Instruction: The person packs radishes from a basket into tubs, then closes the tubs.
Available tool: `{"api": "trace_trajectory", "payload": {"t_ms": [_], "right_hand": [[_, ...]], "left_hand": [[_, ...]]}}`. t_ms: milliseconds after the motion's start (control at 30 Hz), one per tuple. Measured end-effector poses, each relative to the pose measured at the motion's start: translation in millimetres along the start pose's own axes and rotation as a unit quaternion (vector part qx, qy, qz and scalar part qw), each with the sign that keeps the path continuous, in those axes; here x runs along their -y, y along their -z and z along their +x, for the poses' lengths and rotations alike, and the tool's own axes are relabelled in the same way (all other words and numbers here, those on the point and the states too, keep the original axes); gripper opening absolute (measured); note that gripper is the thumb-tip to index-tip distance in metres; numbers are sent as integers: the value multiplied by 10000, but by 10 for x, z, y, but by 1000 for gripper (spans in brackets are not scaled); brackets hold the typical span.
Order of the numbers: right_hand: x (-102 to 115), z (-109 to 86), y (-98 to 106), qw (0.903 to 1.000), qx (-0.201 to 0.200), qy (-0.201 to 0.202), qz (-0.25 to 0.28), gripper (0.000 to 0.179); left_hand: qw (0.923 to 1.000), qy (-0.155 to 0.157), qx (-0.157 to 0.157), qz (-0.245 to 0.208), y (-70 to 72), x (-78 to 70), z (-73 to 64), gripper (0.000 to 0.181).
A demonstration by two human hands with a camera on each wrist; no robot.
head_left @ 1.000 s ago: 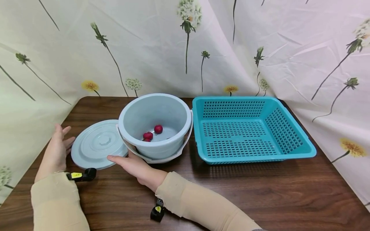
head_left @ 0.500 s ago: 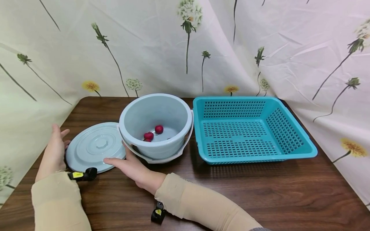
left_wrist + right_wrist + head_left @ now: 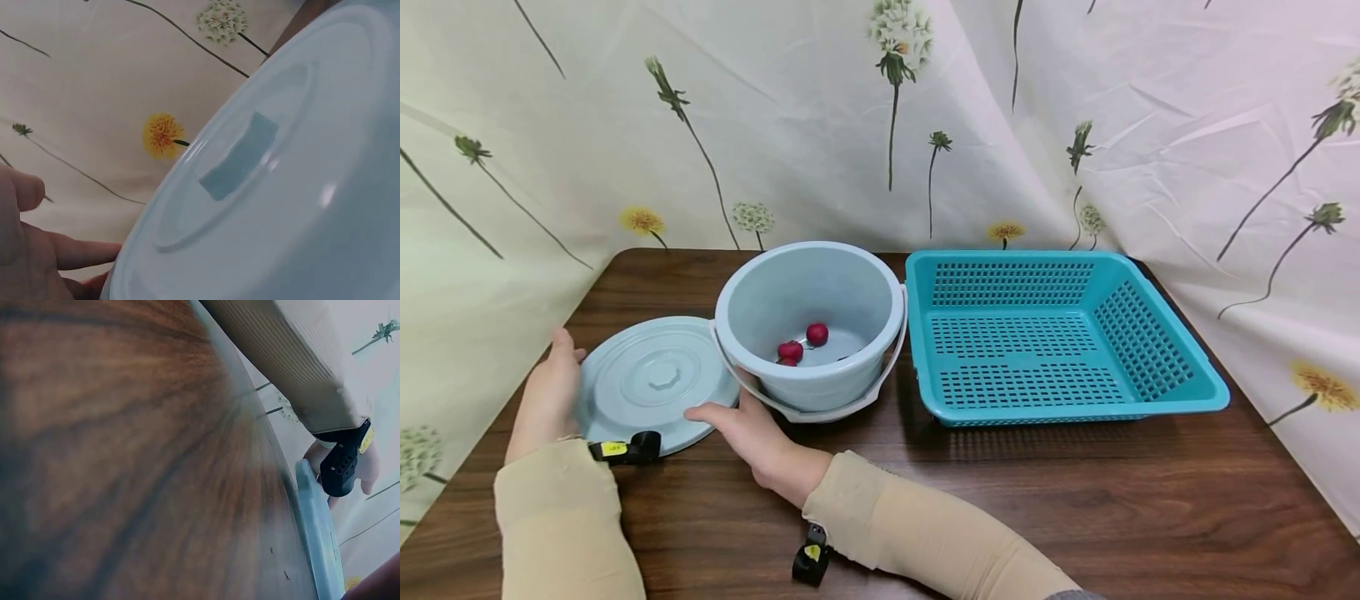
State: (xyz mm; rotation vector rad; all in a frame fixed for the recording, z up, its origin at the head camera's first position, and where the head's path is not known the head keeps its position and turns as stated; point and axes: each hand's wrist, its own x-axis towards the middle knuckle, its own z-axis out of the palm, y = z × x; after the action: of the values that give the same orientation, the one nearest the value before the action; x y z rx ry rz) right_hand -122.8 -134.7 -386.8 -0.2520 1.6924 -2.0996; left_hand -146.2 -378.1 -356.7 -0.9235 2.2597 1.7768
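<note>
A pale blue round lid (image 3: 628, 371) with a moulded centre lies on the wooden table, left of a matching bucket (image 3: 808, 390). Fingers of my left hand (image 3: 552, 392) reach the lid's left edge; the left wrist view shows them fairly straight at the rim, with the thumb apart from it. On the opposite side, my right hand (image 3: 760, 437) rests against the lid's right edge. Its thumb stretches out over the rim, while its other fingers are partly hidden between lid and bucket. Several red round fruits (image 3: 817, 334) lie inside the bucket, whose white handle (image 3: 838, 412) hangs down in front.
A teal perforated basket (image 3: 1075, 403) stands right beside the bucket. Behind the table (image 3: 1037, 508) hangs a white cloth (image 3: 805, 117) printed with dandelions. Both forearms wear beige sleeves with a small black camera (image 3: 644, 447) at the wrist.
The lid has slid a little left and nearer, away from the bucket, with my right hand at its edge. My left hand has come in closer to the lid's left rim.
</note>
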Motion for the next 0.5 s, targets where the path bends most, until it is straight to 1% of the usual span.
{"api": "trace_trajectory", "payload": {"t_ms": [100,167,233,300,433,500], "right_hand": [[-2,-1,-1,9996,-100,-225,110,75],[-3,-3,-3,9990,-141,-376,183,75],[0,-9,-7,9983,-187,-522,192,75],[4,-20,-14,9980,-217,-533,264,75],[35,-62,-37,9980,-207,-415,426,74],[59,-94,-51,9984,-125,-361,409,75]], "left_hand": [[9999,119,-88,-13,6,14,25,79],[9997,186,-106,-131,2,29,43,77],[9991,240,-191,-291,-6,43,55,75],[9982,262,-272,-470,-11,56,62,74],[9956,246,-441,-783,-12,68,57,71],[9939,258,-517,-944,-5,71,45,70]]}}
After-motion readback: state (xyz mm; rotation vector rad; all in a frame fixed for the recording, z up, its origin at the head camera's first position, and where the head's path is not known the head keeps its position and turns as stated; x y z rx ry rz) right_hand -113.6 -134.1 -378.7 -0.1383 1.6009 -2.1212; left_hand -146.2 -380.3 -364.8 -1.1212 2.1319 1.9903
